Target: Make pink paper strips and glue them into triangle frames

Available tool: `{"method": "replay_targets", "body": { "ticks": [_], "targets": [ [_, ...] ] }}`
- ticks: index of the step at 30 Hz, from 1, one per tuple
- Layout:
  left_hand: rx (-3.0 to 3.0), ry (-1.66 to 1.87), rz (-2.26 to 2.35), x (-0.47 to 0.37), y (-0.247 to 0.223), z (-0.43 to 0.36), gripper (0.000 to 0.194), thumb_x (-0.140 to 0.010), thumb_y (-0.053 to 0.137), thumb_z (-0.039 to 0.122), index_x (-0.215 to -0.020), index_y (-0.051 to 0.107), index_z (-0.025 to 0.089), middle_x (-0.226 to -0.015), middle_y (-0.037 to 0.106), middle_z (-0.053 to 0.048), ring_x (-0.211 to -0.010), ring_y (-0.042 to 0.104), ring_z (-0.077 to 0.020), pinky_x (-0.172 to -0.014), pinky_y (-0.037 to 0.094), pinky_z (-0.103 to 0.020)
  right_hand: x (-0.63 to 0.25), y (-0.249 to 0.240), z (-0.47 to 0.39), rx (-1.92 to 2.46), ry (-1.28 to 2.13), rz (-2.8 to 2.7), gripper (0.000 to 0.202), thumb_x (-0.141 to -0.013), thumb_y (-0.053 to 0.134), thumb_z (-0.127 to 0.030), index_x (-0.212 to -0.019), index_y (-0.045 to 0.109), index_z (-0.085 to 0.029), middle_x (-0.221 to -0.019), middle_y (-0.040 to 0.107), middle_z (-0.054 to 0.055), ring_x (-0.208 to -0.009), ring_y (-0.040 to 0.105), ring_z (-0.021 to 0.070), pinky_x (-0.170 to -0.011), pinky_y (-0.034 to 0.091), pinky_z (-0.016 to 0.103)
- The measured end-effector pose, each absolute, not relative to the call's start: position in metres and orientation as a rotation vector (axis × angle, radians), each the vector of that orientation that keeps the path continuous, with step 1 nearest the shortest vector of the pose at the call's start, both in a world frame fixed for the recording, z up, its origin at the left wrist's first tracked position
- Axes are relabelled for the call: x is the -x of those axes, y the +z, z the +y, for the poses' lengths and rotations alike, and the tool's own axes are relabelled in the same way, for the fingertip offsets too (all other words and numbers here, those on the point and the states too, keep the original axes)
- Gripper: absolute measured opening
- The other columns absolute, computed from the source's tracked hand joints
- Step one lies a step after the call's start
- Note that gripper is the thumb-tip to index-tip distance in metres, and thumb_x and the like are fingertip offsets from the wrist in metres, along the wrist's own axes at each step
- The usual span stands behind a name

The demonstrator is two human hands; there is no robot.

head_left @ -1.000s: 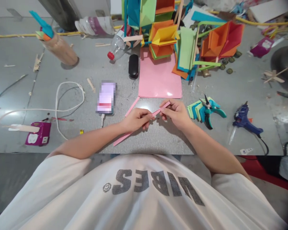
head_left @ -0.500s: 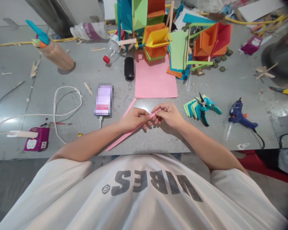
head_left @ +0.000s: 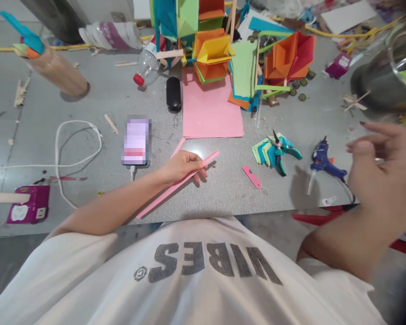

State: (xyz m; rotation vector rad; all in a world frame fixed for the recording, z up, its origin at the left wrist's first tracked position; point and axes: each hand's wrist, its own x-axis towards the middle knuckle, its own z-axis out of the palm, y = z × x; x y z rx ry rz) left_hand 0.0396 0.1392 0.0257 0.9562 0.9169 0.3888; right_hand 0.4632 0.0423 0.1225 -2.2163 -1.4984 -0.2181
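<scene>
Pink paper strip [head_left: 212, 156]: where do we have it?

Slanting across the near part of the table [head_left: 223, 198], in front of the pink sheets [head_left: 213, 113]. Our left hand [head_left: 181, 168] pinches it between thumb and fingers near its far end, probably to steady it while leaving that tip uncovered.

And our right hand [head_left: 380, 169]?

Raised at the right, near the blue glue gun [head_left: 327, 166], thumb and forefinger loosely parted with nothing visible between them. We can't tell what the partly hidden fingers are doing.

Why might we have the small pink tool [head_left: 252, 177] there?

Perhaps for easy reach: it lies on the table between the strip and the teal-handled pliers [head_left: 279, 157]. Those rest on folded green and blue pieces [head_left: 260, 155], maybe just set down there for convenience.
</scene>
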Motion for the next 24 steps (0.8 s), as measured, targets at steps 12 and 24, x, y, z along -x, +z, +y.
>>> {"method": "replay_targets", "body": {
  "ticks": [12,24],
  "targets": [
    [-1.019,0.345,0.913,-0.039,0.03,0.142,0.024,-0.1,0.083,0.032,-0.093,0.077,0.009,-0.087,0.088,-0.016,-0.054,0.076,-0.0146,-0.059,0.065,-0.027,-0.548,0.039,0.031,2.735,0.117,-1.779,0.071,-0.11,0.053,-0.037,-0.173,0.047,-0.006,-0.158,0.062,0.04,-0.15,0.058,0.0466,-0.117,0.045,0.057],
    [-0.846,0.42,0.872,-0.039,0.023,0.148,0.027,-0.097,0.087,0.036,-0.093,0.077,0.011,-0.082,0.086,-0.013,-0.05,0.072,-0.015,-0.053,0.065,-0.029,-0.495,0.047,0.05,1.747,0.607,-1.498,0.059,-0.09,0.068,-0.085,-0.11,0.061,-0.03,-0.071,0.054,0.003,-0.066,0.059,0.0281,-0.073,0.053,0.053]
  ]
}}
